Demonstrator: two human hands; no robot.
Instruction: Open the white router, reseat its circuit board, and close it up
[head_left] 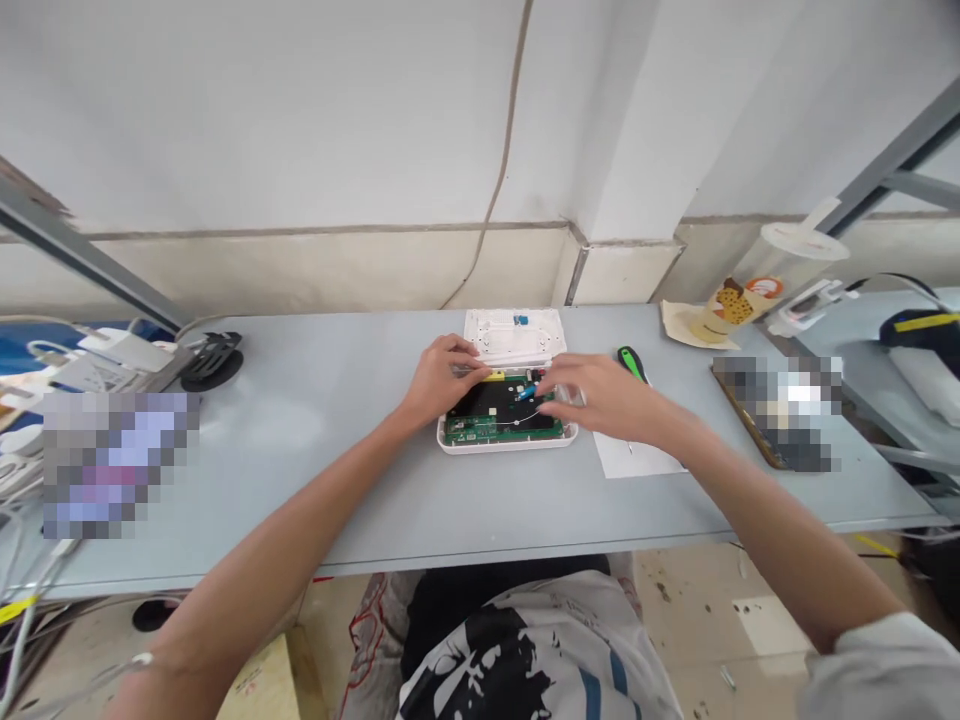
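Open white plastic casing (487, 447), green circuit board (466, 433) inside, mid grey desk (315, 370); probably light, stiff, fragile, rim (442, 438) looks safest to hold. Left hand (441, 378) around ten o'clock, right hand (596, 392) near three, can't tell if they're gripping.

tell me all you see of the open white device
The open white device is a shallow, round-cornered tray, apparently plastic, lying flat on the gray desk. Inside: a green board, a dark sheet over much of it, a yellow part at the back, a blue part, a thin white wire. The left hand is at its back edge, the right hand over its right side; contact is unclear.
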